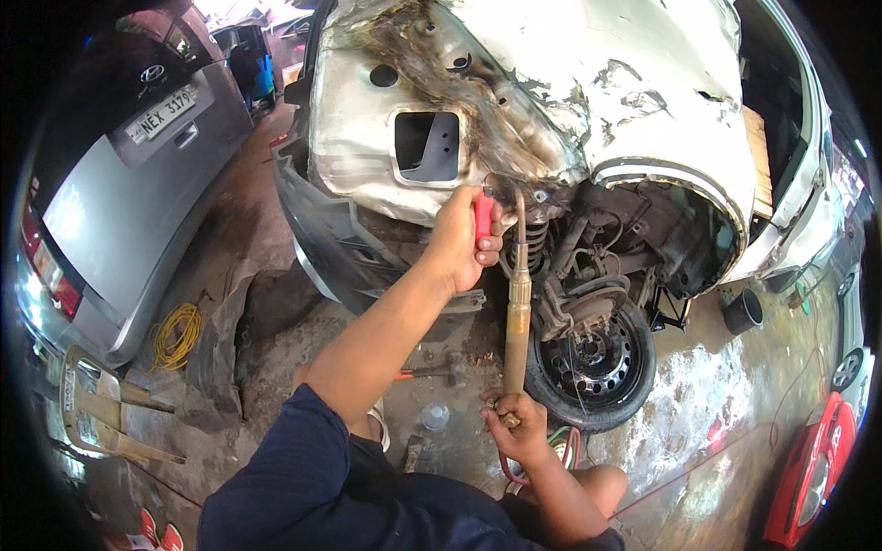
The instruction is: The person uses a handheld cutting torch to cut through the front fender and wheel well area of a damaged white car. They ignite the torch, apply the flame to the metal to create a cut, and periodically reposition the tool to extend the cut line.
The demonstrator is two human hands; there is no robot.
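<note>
My left hand point(462, 241) is closed around a small red lighter point(483, 215), held up beside the bent metal tip of a gas torch. The brass-coloured torch point(517, 344) stands nearly upright in front of me. My right hand point(517, 425) grips its lower end, with fingers at the valve knobs. Red and green hoses point(568, 448) run from near that hand. Just beyond the tip is the scorched, bare-metal body panel point(487, 129) of a white car, with a square cut-out. No flame shows at the tip.
A coil spring and brake disc point(588, 308) hang in the open wheel arch. Under them lies a wheel point(588, 367). A hammer point(432, 372) and yellow cable coil point(177, 336) are on the floor. A grey vehicle point(147, 202) stands left; a black bucket point(742, 312) stands right.
</note>
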